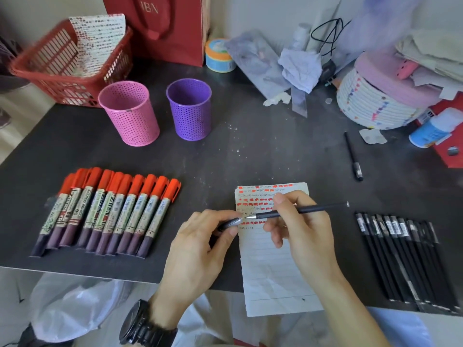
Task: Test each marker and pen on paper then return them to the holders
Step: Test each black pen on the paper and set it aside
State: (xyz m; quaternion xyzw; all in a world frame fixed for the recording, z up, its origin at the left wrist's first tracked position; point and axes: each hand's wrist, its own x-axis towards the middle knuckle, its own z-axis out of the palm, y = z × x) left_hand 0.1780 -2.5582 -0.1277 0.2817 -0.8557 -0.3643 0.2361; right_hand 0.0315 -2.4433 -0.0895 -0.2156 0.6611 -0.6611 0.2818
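Note:
My right hand (300,229) grips a thin black pen (308,210), its metal tip pointing left over the lined paper (273,266). My left hand (200,244) pinches the pen's black cap (229,223) just off the tip, at the paper's left edge. The paper's top carries orange marks and scribbled lines. A row of several orange-capped markers (105,211) lies at the left. Several black pens (406,256) lie in a row at the right. A pink mesh holder (129,112) and a purple mesh holder (189,108) stand upright at the back.
One loose black pen (352,156) lies at the right rear. A red basket (67,63), a red bag (160,26), a tape roll (219,56), crumpled paper and a round striped box (375,101) crowd the back edge. The dark table's front edge (100,274) runs below the markers.

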